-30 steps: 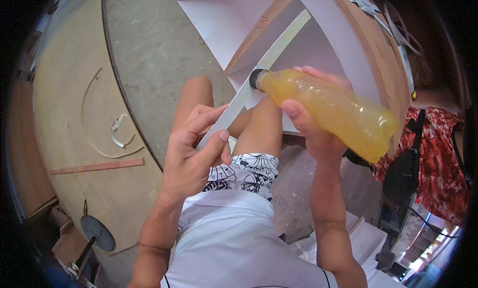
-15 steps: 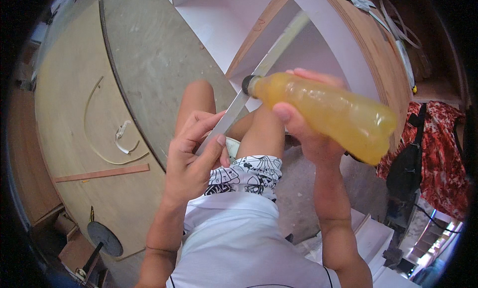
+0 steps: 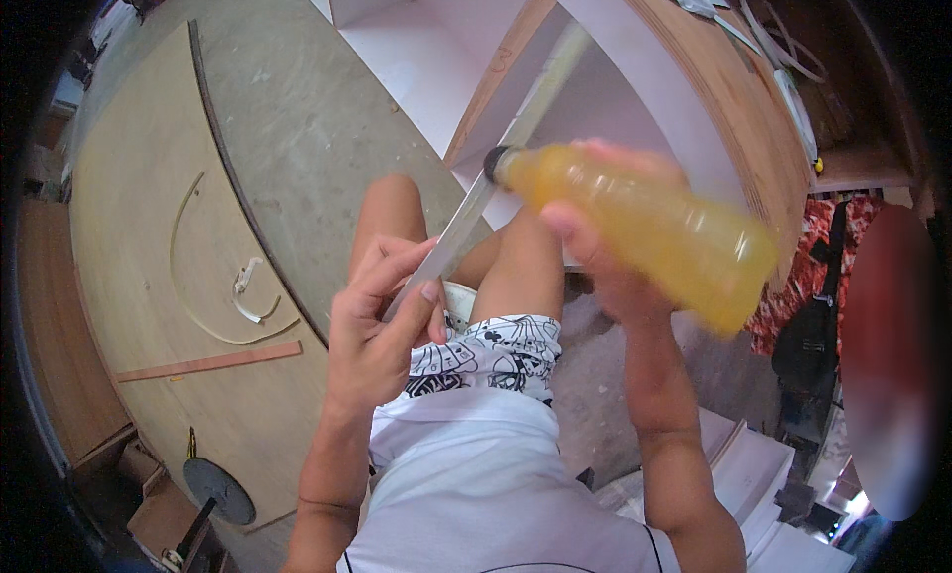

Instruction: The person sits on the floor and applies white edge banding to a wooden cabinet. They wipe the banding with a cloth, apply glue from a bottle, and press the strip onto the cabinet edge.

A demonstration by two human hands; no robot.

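My left hand (image 3: pixel 382 320) pinches the near end of a long, thin white strip (image 3: pixel 458 228) between thumb and fingers. The strip slants up and away to the right, and its far part looks pale yellowish. My right hand (image 3: pixel 607 271) is wrapped round a clear plastic bottle (image 3: pixel 684 231) of cloudy yellow liquid. The bottle lies tilted, its black-tipped neck (image 3: pixel 498 165) at the strip's edge and its base toward the right. Whether the tip touches the strip, I cannot tell. The bottle hides part of my right fingers.
White cabinet carcasses (image 3: pixel 397 67) with bare wood edges (image 3: pixel 501 72) stand ahead. At left lies a large plywood panel (image 3: pixel 139 226) bearing a curled strip (image 3: pixel 177 266), a reddish wooden batten (image 3: pixel 213 361) and a black disc (image 3: pixel 220 491). Red patterned cloth (image 3: pixel 783 286) and a black bag (image 3: pixel 805 350) hang right.
The bottle's base has swung slightly down and left, while its tip stays by the strip. The view has shifted a little. A blurred red shape now covers part of the cloth at right.
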